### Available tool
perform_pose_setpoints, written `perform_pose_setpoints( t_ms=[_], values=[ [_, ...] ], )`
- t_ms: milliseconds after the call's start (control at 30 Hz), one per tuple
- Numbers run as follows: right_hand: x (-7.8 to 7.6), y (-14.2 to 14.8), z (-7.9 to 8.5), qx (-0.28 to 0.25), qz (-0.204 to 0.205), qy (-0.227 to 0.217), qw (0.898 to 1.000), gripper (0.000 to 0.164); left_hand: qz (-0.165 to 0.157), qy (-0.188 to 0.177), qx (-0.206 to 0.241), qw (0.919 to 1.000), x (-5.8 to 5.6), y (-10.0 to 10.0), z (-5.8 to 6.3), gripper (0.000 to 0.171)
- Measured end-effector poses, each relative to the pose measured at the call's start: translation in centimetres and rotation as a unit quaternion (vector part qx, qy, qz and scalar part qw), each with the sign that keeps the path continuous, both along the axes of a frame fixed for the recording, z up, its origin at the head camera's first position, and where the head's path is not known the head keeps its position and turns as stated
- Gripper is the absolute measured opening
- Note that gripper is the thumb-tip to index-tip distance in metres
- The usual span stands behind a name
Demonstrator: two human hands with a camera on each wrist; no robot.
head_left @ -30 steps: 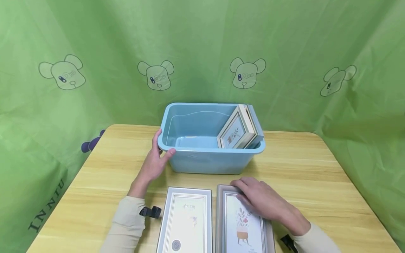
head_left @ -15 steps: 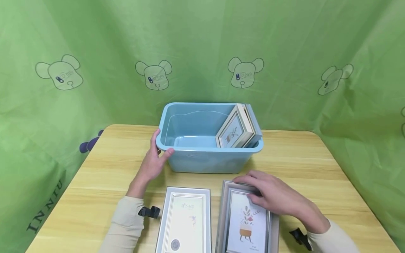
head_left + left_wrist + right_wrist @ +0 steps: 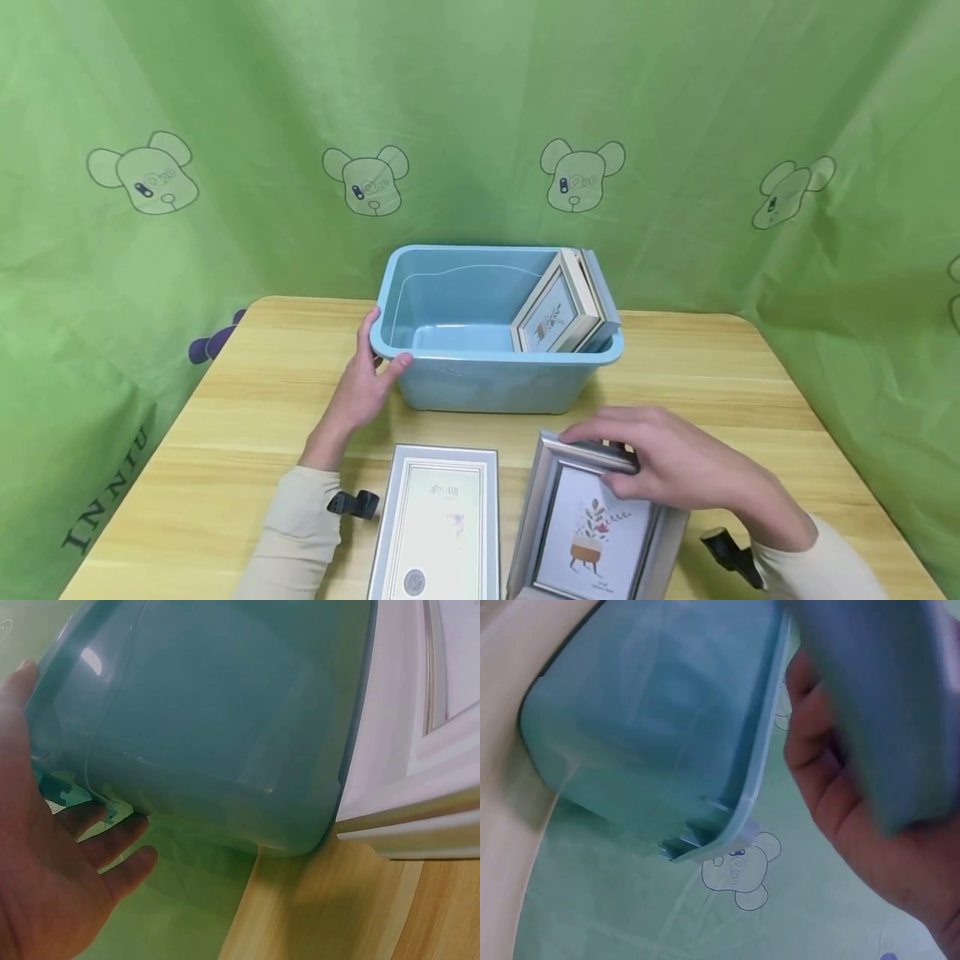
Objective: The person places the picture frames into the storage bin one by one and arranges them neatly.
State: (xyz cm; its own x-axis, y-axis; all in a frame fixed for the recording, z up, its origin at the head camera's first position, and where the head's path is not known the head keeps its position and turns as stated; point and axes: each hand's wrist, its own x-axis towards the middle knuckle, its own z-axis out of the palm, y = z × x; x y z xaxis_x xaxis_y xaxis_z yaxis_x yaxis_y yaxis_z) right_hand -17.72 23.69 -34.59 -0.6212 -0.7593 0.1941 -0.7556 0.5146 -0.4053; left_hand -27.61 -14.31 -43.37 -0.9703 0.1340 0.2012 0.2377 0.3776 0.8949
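My left hand (image 3: 362, 390) grips the left front corner of a light blue plastic bin (image 3: 487, 385), thumb on the rim; its other fingers (image 3: 129, 874) sit under the rim in the left wrist view. My right hand (image 3: 675, 460) holds the far edge of a silver-grey picture frame (image 3: 551, 492) with a flowerpot print. That far edge is tilted up from the table. Seen from the right wrist, the frame is a blurred grey shape (image 3: 885, 705) across the palm. Beside it on the left lies a white and silver picture frame (image 3: 446, 533), flat on the table.
Inside the bin's right end, several picture frames (image 3: 558, 312) lean against the wall, one reaching above the rim. The wooden table (image 3: 697, 375) has a green curtain (image 3: 480, 100) with bear-head prints behind it. A purple object (image 3: 213, 343) shows past the table's left edge.
My right hand has moved right and tilted up the far edge of the flowerpot picture frame, which has turned slightly. The left hand and bin stay put.
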Motion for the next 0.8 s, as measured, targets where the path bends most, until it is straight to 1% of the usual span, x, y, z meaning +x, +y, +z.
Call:
perform_pose_setpoints(
  t_ms=[133,200,300,433,467,600,667,700,800],
  values=[
    [0.1,0.2,0.8,-0.029,0.031,-0.016,0.999,0.062,-0.001,-0.006,0.011,0.9999,0.0,0.0,-0.1,0.084],
    [0.2,0.3,1.1,-0.039,0.037,-0.015,0.998,0.062,-0.003,-0.007,0.017,0.9998,0.0,0.0,-0.2,0.084],
    [0.2,0.4,1.5,-0.048,0.039,-0.006,0.998,0.064,-0.005,-0.009,0.024,0.9997,-0.1,0.0,-0.2,0.083],
    [0.2,0.5,2.0,-0.055,0.024,0.007,0.998,0.064,-0.006,-0.019,0.026,0.9995,0.0,0.0,-0.1,0.084],
    [0.2,0.6,2.2,-0.057,0.018,0.009,0.998,0.064,-0.007,-0.022,0.026,0.9994,0.1,0.0,0.0,0.084],
    [0.3,0.8,3.1,-0.066,0.001,0.021,0.998,0.062,-0.014,-0.026,0.023,0.9993,1.2,0.4,1.8,0.083],
    [0.2,1.0,3.7,-0.070,-0.004,0.035,0.997,0.062,-0.015,-0.030,0.021,0.9992,1.7,0.6,2.7,0.083],
    [0.2,1.1,4.0,-0.073,-0.005,0.041,0.997,0.062,-0.015,-0.027,0.021,0.9993,1.6,0.6,2.6,0.083],
    [0.1,1.4,5.0,-0.083,-0.012,0.058,0.995,0.061,-0.011,-0.020,0.022,0.9995,0.8,0.3,1.4,0.083]
  ],
)
